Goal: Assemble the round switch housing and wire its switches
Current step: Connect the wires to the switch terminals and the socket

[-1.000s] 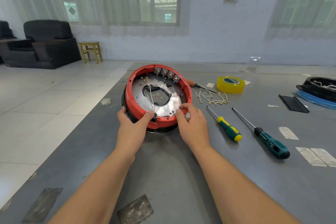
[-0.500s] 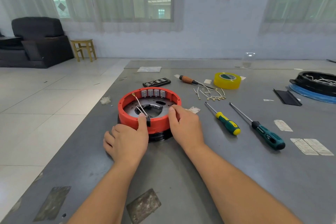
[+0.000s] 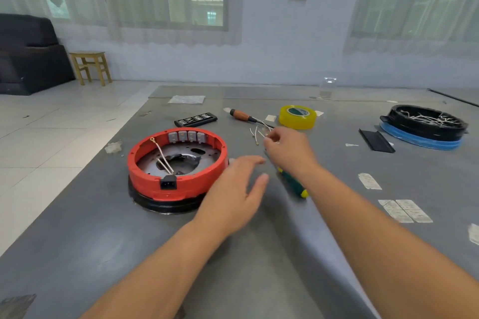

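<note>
The round switch housing, a red ring (image 3: 181,184) on a black base (image 3: 160,203), lies flat on the grey table (image 3: 103,241). Several grey switches (image 3: 187,136) line its far inner wall. A black socket (image 3: 168,184) sits in its near wall, and a white wire (image 3: 162,154) crosses the inside. My left hand (image 3: 233,189) hovers with fingers spread just right of the housing, holding nothing. My right hand (image 3: 287,153) reaches over the loose short wires (image 3: 255,133), fingers curled at them; blur hides whether one is pinched.
A green-and-yellow screwdriver (image 3: 294,185) lies partly under my right wrist. Farther back are a wooden-handled screwdriver (image 3: 241,115), yellow tape (image 3: 298,116) and a black bit case (image 3: 195,119). A black tray of wires (image 3: 425,122) stands far right beside a black strip (image 3: 375,140).
Both hands have let go of the housing, which was tilted up and now lies flat. The left hand moved right of it; the right hand reached back to the loose wires.
</note>
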